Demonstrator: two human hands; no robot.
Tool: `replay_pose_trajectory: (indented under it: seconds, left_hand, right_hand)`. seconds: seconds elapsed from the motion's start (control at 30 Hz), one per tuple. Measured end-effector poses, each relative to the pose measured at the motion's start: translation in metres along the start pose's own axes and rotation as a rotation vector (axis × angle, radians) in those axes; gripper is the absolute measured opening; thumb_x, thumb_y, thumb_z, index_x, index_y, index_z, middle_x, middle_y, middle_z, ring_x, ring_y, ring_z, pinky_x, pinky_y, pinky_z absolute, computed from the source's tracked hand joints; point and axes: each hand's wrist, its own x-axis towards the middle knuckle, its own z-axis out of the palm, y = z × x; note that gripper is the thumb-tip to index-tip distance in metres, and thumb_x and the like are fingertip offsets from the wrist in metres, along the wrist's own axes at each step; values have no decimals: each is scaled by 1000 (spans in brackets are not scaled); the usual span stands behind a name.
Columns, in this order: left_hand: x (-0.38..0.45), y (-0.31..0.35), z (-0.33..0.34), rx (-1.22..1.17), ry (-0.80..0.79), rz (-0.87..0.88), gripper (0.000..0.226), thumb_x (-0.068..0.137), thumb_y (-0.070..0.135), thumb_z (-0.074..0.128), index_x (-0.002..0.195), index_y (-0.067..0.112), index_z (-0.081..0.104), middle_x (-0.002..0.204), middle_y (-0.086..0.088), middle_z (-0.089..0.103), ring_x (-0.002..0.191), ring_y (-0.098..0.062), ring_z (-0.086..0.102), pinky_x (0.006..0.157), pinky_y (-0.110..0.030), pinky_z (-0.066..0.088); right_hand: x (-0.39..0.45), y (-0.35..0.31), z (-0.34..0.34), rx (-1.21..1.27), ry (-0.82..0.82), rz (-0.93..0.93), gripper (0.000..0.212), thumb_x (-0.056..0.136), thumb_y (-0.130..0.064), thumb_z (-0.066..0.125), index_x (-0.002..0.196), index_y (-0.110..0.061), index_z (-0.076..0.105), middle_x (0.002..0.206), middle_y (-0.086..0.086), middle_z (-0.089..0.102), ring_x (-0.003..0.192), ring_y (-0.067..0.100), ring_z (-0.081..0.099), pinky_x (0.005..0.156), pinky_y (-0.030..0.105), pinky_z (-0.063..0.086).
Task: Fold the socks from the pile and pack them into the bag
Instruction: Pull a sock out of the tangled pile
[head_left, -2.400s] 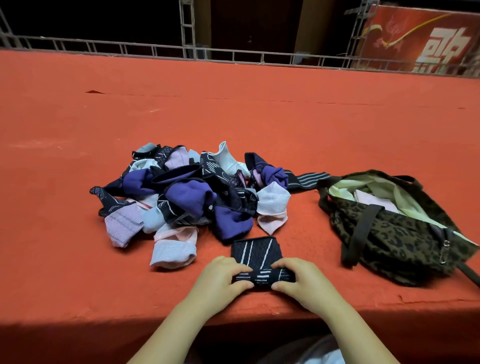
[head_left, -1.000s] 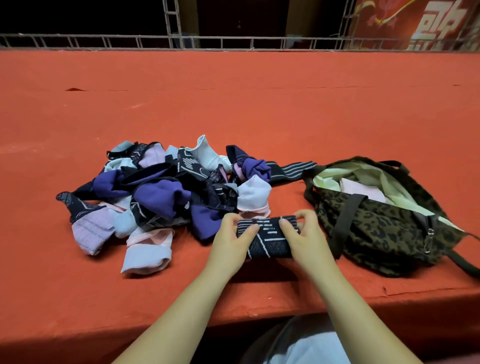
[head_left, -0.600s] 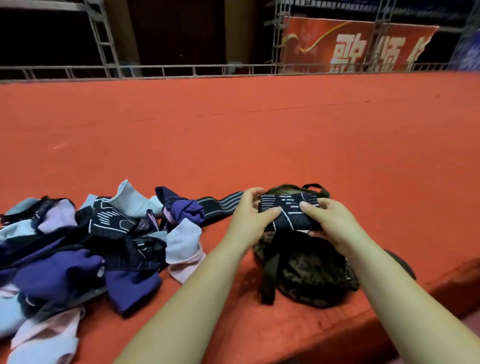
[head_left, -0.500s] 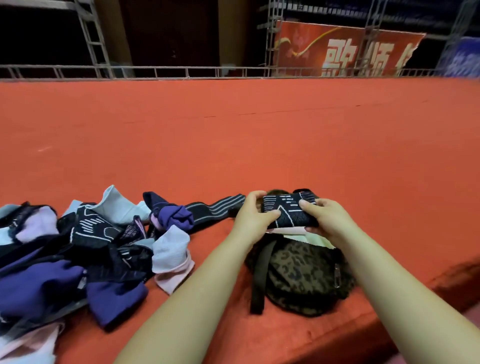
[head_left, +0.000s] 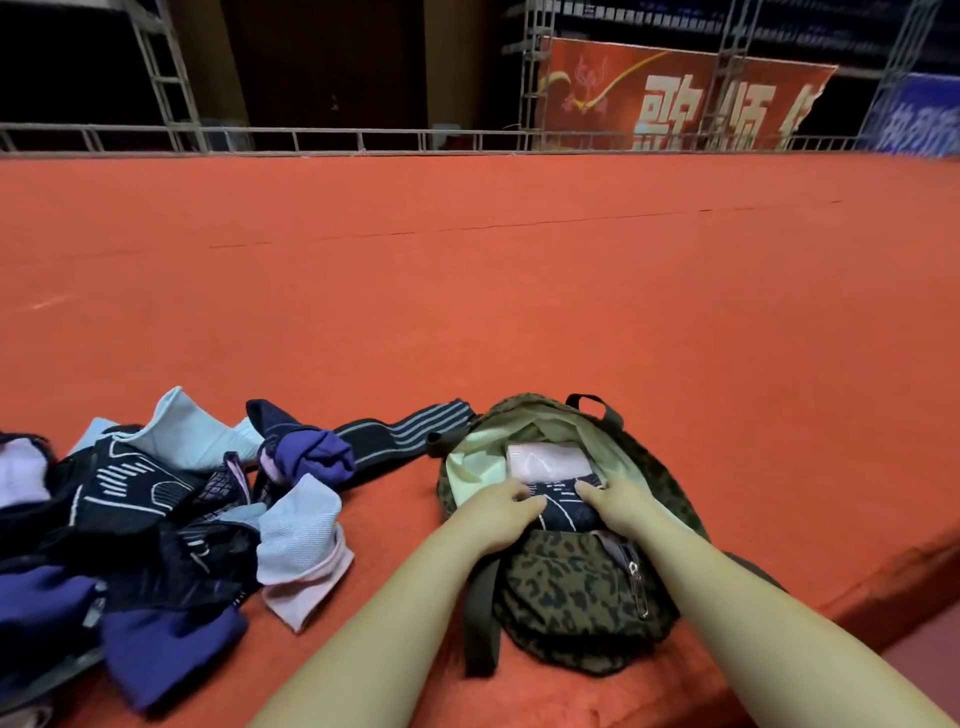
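Note:
A leopard-print bag lies open on the red surface, its pale lining showing. Inside it sits a folded pink sock. Just in front of that, a folded black sock with white lines is inside the bag's mouth. My left hand holds its left end and my right hand holds its right end, fingers curled over it. The sock pile, purple, black, pale blue and pink, spreads to the left of the bag.
A black striped sock stretches from the pile to the bag's top edge. The red carpeted platform runs far back to a metal rail and a red banner. Its front edge drops off at the lower right.
Both hands lifted the folded black sock from the platform, carried it right over the bag, and lowered it into the bag's opening. The view swung right and up.

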Motion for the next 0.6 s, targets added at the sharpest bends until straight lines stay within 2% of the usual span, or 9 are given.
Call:
replay_pose_trajectory:
  seconds: [0.07,0.13,0.23,0.27,0.3,0.37,0.5,0.53,0.6]
  left_hand:
    - [1,-2,3,-15,-14,-19,35,93,43,44,105,18,65,112,-1,65,104,-18,58,89,-30,41]
    - [1,1,6,-16,-25,-30,34,94,43,42,98,17,65,109,-1,65,105,-20,58,92,-31,41]
    - [-1,8,10,-5,-56,-57,40,96,44,38,107,16,64,117,-5,62,112,-22,55,96,-32,39]
    - [-1,10,11,0,-57,-61,44,96,44,37,112,13,64,122,-7,61,114,-23,54,96,-32,39]
    - [-2,10,12,0,-56,-68,47,96,45,36,115,11,63,125,-9,60,115,-24,54,97,-32,39]
    - [-3,12,10,-3,-42,-66,48,96,46,35,115,12,63,126,-8,60,114,-22,54,96,-31,39]
    - [-12,5,8,-64,59,12,31,94,44,42,92,22,63,103,1,66,96,-16,58,88,-33,43]
    - [-17,3,7,-86,89,24,27,93,42,45,92,23,64,99,4,65,95,-15,58,85,-32,44]
    - [-29,-3,2,-92,175,71,24,91,37,49,100,24,67,106,5,66,103,-14,59,88,-30,43]
  right_hand:
    - [3,1,5,127,75,-37,28,96,-29,53,75,-10,52,77,10,60,61,23,56,46,25,43]
    - [3,0,4,90,89,-50,25,96,-30,53,87,-6,56,86,12,61,68,23,57,47,25,37]
    - [7,-1,-2,-74,0,-36,28,95,-30,50,77,-9,54,88,14,60,83,29,57,56,29,34]
    - [7,-3,-4,-170,-31,-28,28,96,-30,47,83,-8,59,97,17,61,91,29,57,62,30,36]
    - [7,-4,-5,-261,-46,-28,32,97,-30,43,98,-6,63,110,18,62,102,30,57,72,30,40]
    - [8,-7,-9,-342,-35,-28,43,99,-34,38,124,-4,57,128,17,57,116,31,53,90,31,41]
    - [9,-6,-13,-247,-3,-4,52,90,-44,47,124,-5,57,122,17,62,107,31,58,90,34,47]
    - [8,-5,-14,-209,4,2,56,85,-45,50,124,-6,56,121,17,62,104,31,59,88,36,48]
    - [-1,-8,-17,-212,41,-4,64,80,-46,54,129,-6,50,126,18,59,107,32,58,88,37,48]
